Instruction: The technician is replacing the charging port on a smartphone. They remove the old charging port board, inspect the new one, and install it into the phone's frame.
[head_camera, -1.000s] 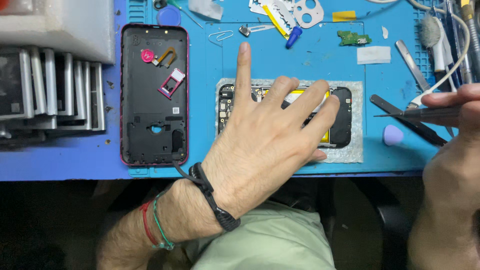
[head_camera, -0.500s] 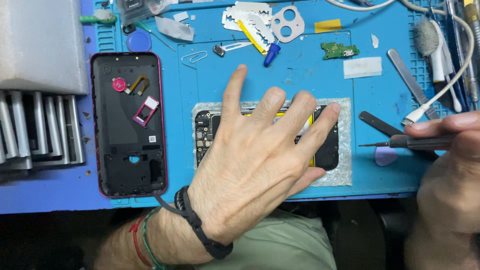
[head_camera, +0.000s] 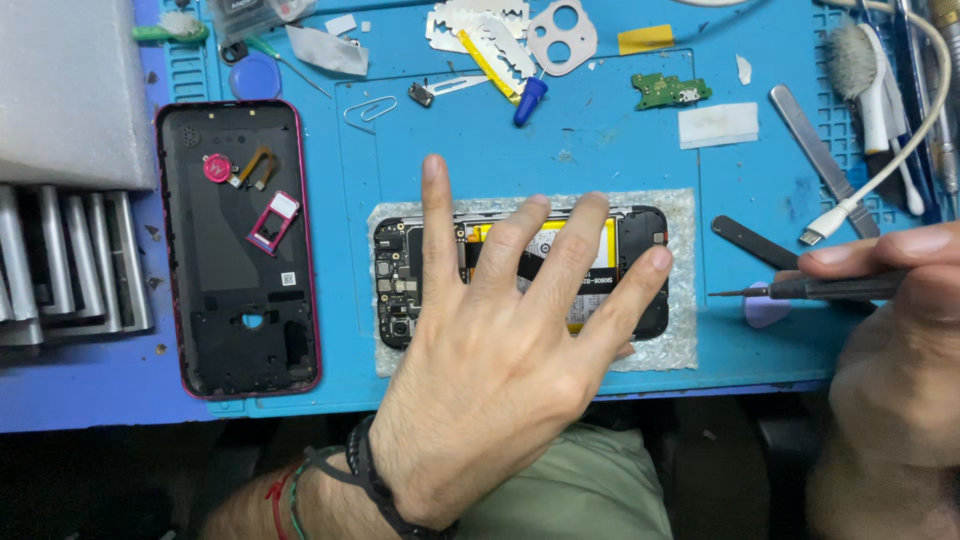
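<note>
Left hand spread flat, fingers wide, lying over the opened phone on its bubble-wrap pad; contact appears likely. Right hand pinches a screwdriver, tip pointing toward the phone's right end, just apart.

The left hand lies flat with fingers spread wide over the open phone, which sits on a piece of bubble wrap on the blue bench. To the right of the phone, the right hand pinches a thin dark screwdriver with its tip pointing at the phone. To the left of the phone lies a black back cover with a pink rim.
</note>
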